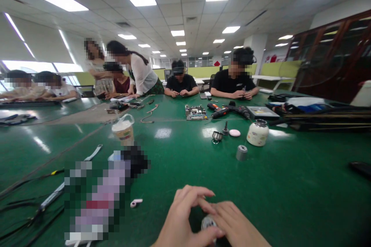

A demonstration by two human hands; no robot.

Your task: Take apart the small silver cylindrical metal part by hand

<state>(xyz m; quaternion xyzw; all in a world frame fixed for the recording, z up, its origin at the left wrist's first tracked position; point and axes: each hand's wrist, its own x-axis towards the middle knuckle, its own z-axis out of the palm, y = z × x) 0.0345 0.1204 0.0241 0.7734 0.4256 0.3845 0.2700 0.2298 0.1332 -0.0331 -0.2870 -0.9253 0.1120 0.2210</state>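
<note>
Low in the middle of the view, my left hand (184, 218) and my right hand (234, 222) meet over the table. Between them sits a small grey round part (208, 223), its pale top showing and the rest covered by fingers. My left thumb lies across its near side, while the left fingers arch over to the right hand. The right fingers press along its right side and are partly hidden. Farther off stand a grey cylindrical piece (241, 153) and a white open-topped jar (257, 133). Near them lie a metal ring-handled cap (217, 136), a dark stemmed part (225, 128) and a pink disc (234, 133).
A drink cup (123, 129), a white earbud (136, 202) and cables with a strap (53, 197) are on the left. Farther back lie a circuit board (196, 112) and power drills (222, 112). Several people sit or stand around the green table (162, 162).
</note>
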